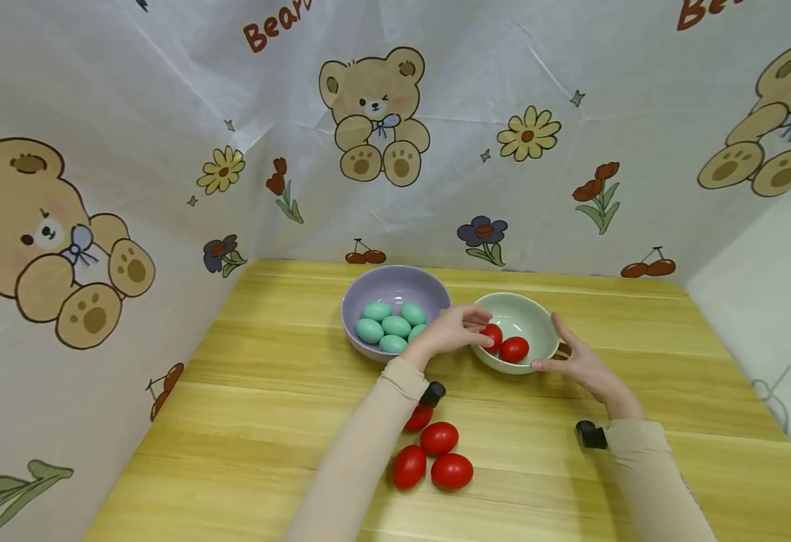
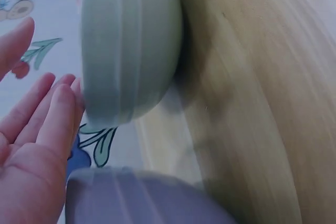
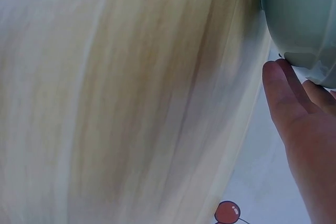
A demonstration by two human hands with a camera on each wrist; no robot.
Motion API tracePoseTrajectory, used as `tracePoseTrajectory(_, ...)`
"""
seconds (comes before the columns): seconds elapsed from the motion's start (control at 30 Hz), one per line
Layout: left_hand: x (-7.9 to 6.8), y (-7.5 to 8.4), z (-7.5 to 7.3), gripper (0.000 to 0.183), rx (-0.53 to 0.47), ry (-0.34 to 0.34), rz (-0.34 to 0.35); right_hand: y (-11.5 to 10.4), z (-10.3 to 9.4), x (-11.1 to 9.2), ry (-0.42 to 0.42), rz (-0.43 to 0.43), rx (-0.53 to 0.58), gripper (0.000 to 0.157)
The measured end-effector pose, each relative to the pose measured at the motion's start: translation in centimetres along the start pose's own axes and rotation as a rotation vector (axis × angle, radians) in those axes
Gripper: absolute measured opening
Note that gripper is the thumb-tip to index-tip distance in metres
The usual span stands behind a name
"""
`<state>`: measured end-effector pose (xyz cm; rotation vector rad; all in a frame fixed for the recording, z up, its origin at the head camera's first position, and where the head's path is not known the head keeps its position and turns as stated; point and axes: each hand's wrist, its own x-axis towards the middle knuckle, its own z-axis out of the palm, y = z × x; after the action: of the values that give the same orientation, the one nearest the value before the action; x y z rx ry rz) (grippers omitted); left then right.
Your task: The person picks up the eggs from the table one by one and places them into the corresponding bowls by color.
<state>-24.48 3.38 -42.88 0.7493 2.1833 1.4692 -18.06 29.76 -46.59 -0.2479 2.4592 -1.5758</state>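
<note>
My left hand reaches over the left rim of a pale green bowl. Its fingertips are close to a red egg inside; in the left wrist view the thumb and straight fingers stand apart, holding nothing visible. A second red egg lies beside the first in the bowl. On the bowl's right side rests my right hand, thumb near the front and a finger near the rim. In the right wrist view its fairly straight fingers lie against or just beside the bowl's outer wall.
A purple bowl with several mint-green eggs stands left of the green bowl, partly behind my left hand. Several red eggs lie on the wooden table nearer me. A bear-print cloth hangs along the table's back and left.
</note>
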Motion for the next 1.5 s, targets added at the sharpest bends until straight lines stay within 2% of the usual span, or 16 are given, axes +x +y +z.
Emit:
tracePoseTrajectory(0.17, -1.4, -0.1, -0.9, 0.052, -0.030, -0.025, 0.042, 0.0, -0.1, -0.1, 0.001, 0.001, 0.000, 0.099)
tracePoseTrajectory(0.37, -3.6, 0.0, -1.7, 0.049, -0.043, -0.033, 0.049, 0.1, -0.1, -0.2, -0.009, -0.003, 0.004, 0.099)
tracePoseTrajectory(0.5, -5.4, -0.1, -2.1, 0.048, 0.010, -0.039, 0.060, 0.3, -0.1, -0.1, -0.008, 0.000, 0.005, 0.099)
tracePoseTrajectory(0.6, -6.8, -0.4, -2.1, 0.048, 0.047, -0.073, 0.068, 0.6, 0.0, 0.0, -0.008, 0.002, 0.005, 0.099)
tracePoseTrajectory(0.7, -8.4, -0.2, -2.0, 0.046, 0.065, -0.116, 0.056, 0.7, 0.0, 0.1, -0.008, 0.001, 0.002, 0.099)
tracePoseTrajectory(0.8, -9.6, -0.4, -2.0, 0.045, 0.068, -0.130, 0.040, 0.7, 0.0, 0.2, -0.007, 0.003, 0.001, 0.099)
tracePoseTrajectory(1.07, -11.3, -2.8, -2.3, 0.045, 0.097, -0.122, 0.014, 0.8, -0.1, 0.3, -0.013, 0.003, 0.005, 0.100)
tracePoseTrajectory(1.23, -12.5, -3.7, -2.6, 0.044, 0.127, -0.139, -0.047, 0.8, -0.1, 0.4, -0.020, 0.000, 0.022, 0.100)
tracePoseTrajectory(1.5, -13.6, -5.2, -2.4, 0.039, 0.076, -0.177, -0.095, 0.5, -0.1, 0.1, -0.020, -0.002, 0.002, 0.099)
